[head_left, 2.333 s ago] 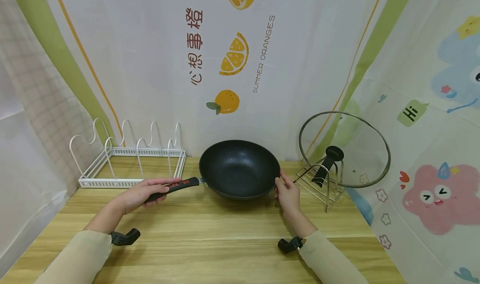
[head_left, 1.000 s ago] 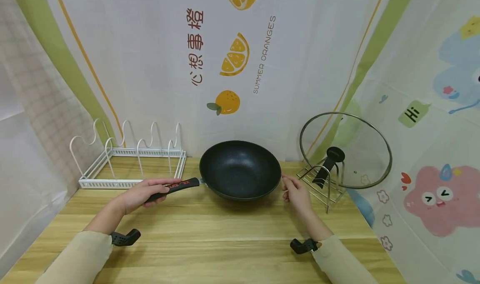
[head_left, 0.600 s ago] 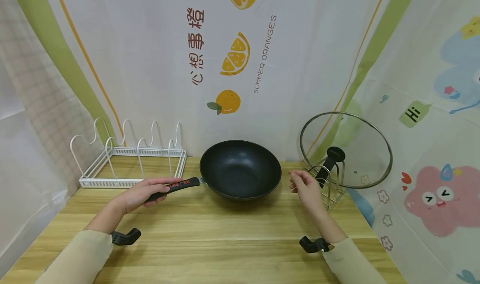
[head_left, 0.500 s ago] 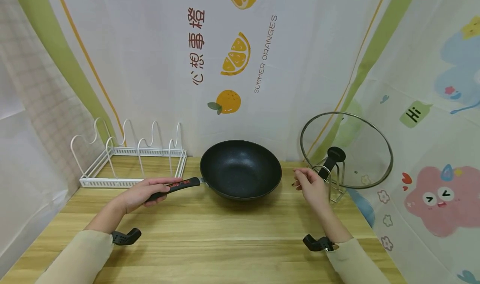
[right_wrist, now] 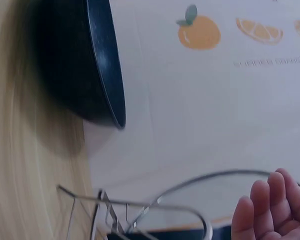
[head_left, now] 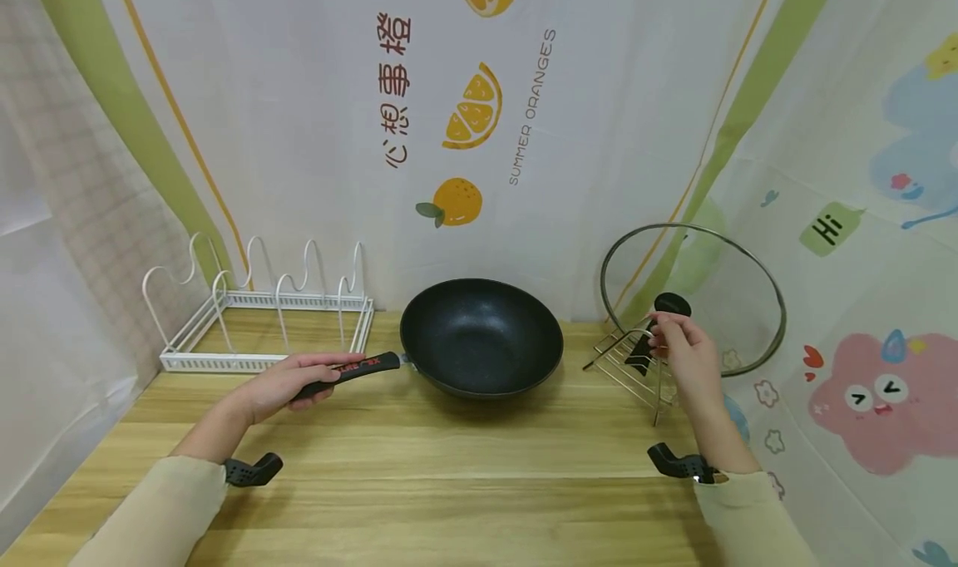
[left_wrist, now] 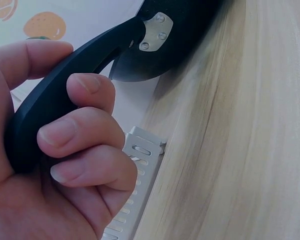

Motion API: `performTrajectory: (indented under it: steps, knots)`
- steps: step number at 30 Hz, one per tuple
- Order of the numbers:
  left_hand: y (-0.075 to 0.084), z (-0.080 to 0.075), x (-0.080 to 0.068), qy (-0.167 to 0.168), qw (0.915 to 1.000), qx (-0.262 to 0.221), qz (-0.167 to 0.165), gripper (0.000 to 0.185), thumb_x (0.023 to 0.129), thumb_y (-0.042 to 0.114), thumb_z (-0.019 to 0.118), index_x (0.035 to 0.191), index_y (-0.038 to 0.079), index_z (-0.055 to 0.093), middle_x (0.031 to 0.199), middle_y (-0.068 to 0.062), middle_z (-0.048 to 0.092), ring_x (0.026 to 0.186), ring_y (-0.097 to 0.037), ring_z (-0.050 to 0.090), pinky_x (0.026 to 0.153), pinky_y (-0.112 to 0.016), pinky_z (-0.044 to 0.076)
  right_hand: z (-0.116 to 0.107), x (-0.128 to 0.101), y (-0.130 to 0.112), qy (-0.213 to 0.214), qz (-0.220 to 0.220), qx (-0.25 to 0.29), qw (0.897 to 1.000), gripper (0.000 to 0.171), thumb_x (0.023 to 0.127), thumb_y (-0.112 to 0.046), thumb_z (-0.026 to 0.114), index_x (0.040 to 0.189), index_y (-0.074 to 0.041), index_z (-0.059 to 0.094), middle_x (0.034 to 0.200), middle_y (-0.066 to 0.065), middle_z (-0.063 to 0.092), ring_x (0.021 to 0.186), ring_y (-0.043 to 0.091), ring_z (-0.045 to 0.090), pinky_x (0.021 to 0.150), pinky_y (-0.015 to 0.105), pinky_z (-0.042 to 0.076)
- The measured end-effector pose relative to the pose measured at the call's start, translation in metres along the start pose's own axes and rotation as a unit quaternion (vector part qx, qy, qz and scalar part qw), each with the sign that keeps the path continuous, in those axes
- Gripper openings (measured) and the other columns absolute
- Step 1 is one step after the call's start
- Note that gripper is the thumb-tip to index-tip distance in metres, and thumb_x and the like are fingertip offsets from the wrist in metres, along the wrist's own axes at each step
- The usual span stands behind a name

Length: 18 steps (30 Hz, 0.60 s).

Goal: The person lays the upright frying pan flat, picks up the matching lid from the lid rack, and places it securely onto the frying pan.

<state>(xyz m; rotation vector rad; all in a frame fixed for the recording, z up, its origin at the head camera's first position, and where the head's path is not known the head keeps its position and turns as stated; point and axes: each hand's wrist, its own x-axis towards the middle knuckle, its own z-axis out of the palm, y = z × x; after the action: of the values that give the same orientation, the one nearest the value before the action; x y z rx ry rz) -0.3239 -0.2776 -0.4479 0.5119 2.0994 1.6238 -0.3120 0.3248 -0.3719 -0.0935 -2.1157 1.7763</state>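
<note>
Wooden table (head_left: 449, 467) is carrying a black wok (head_left: 481, 334) in the middle. Left hand (head_left: 280, 382) is gripping the wok's handle (head_left: 358, 370), fingers curled around it. Right hand (head_left: 687, 357) is reaching at the knob (head_left: 671, 304) of the glass lid (head_left: 692, 297), which is standing in a rack (head_left: 636, 367); its fingers are loosely bent, and I cannot tell if they are touching the knob.

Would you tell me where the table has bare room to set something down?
The front of the table is bare between the two sleeves, before the wok. The back is crowded: white rack left, wok in the middle, lid on its steel stand right.
</note>
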Motion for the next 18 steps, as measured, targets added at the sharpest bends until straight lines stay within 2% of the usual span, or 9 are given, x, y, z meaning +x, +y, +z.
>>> performTrajectory:
  steps: [5,9,13,18]
  knots:
    - [0.0,0.0,0.0,-0.001,1.0,0.001,0.002,0.051,0.113,0.026,0.058,0.162,0.013,0.054,0.087,-0.001,0.057,0.068,-0.008,0.049,0.056,-0.02,0.037,-0.017,0.009,0.006,0.027,0.017,0.001,0.999,0.031,0.115,-0.032,0.056,0.131,-0.009,0.07,0.099,-0.011,0.07,0.092,0.008,0.069,0.081,0.019,0.06]
    - [0.0,0.0,0.001,-0.004,1.0,0.004,0.003,0.051,0.113,0.026,0.058,0.162,0.011,0.054,0.086,-0.001,0.056,0.068,-0.008,0.048,0.055,-0.02,0.036,-0.027,0.014,0.014,0.044,0.036,-0.02,0.998,0.034,0.115,-0.035,0.057,0.13,-0.008,0.069,0.096,-0.013,0.07,0.094,0.006,0.069,0.081,0.018,0.058]
    - [0.0,0.0,0.001,-0.005,1.0,0.005,0.004,0.052,0.113,0.025,0.058,0.163,0.01,0.052,0.086,-0.001,0.056,0.068,-0.008,0.048,0.055,-0.021,0.036,-0.033,0.017,0.021,0.044,0.049,-0.046,0.997,0.034,0.115,-0.037,0.055,0.129,-0.01,0.069,0.095,-0.02,0.069,0.096,0.004,0.069,0.082,0.017,0.057]
    - [0.0,0.0,0.001,-0.005,1.0,0.006,0.006,0.053,0.113,0.025,0.057,0.164,0.009,0.051,0.086,-0.001,0.056,0.068,-0.008,0.048,0.055,-0.021,0.036,-0.035,0.019,0.028,0.036,0.048,-0.083,0.995,0.047,0.117,-0.04,0.05,0.142,-0.003,0.064,0.095,-0.026,0.068,0.099,0.002,0.068,0.085,0.017,0.058]
